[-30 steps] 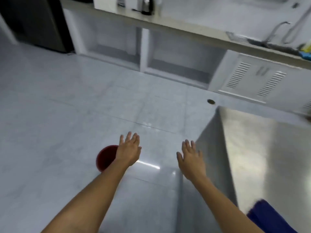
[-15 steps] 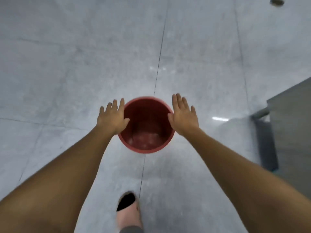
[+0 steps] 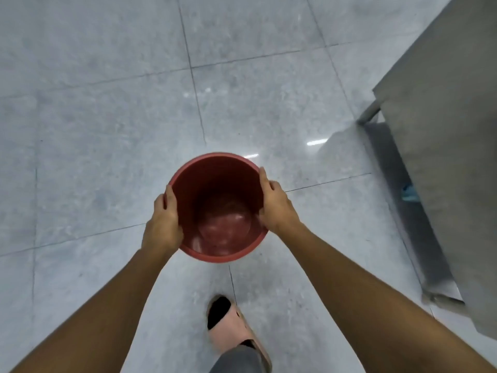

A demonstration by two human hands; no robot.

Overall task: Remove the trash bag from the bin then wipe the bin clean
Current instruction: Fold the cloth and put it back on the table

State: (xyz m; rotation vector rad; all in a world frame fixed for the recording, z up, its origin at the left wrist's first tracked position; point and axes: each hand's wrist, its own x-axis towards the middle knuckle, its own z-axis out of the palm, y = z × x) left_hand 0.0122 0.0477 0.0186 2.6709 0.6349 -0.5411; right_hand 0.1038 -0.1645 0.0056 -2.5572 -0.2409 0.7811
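A round red plastic bin point(image 3: 218, 196) is in the middle of the head view, seen from above, over the grey tiled floor. Its inside is bare and glossy, with no trash bag in it. My left hand point(image 3: 162, 222) clasps the bin's left side at the rim, fingers wrapped down the outside. My right hand point(image 3: 275, 204) clasps the right side the same way, thumb at the rim. Whether the bin rests on the floor or is lifted off it cannot be told.
A steel table point(image 3: 441, 125) fills the right edge, one leg point(image 3: 368, 114) reaching the floor, and something blue point(image 3: 408, 193) pokes out beneath it. My foot in a pink slipper point(image 3: 234, 329) stands just behind the bin. Grey floor tiles point(image 3: 107, 130) spread to the left and ahead.
The view swung down from the kitchen counter to the floor. Both hands went from open beside the bin's rim to gripping its sides. The bin appears larger and nearer.
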